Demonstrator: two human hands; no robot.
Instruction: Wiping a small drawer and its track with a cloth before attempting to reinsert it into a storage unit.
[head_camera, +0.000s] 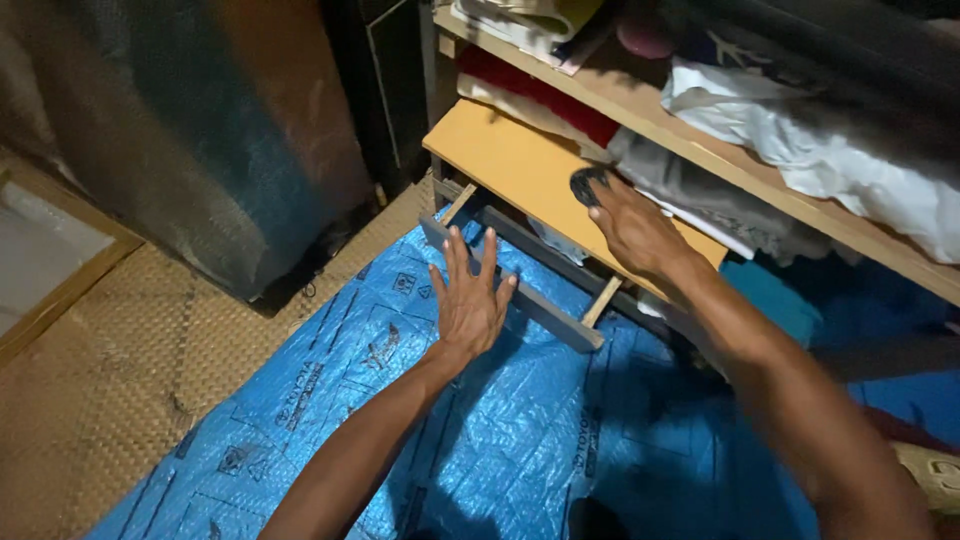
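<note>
While I look down from my head camera, my left hand (469, 305) hovers with fingers spread wide over a grey wooden bar (512, 287) above the blue tarp (470, 430). My right hand (628, 225) presses flat, fingers together, on a dark cloth (583, 184) on the tan shelf board (520, 165), beside folded clothes (700, 190).

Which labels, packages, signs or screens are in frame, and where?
Blue tarp: spread on the floor under both hands, crinkled plastic sheet with repeated dark printed marks and small symbols across it.
No packages, signs or screens show elsewhere.
</note>
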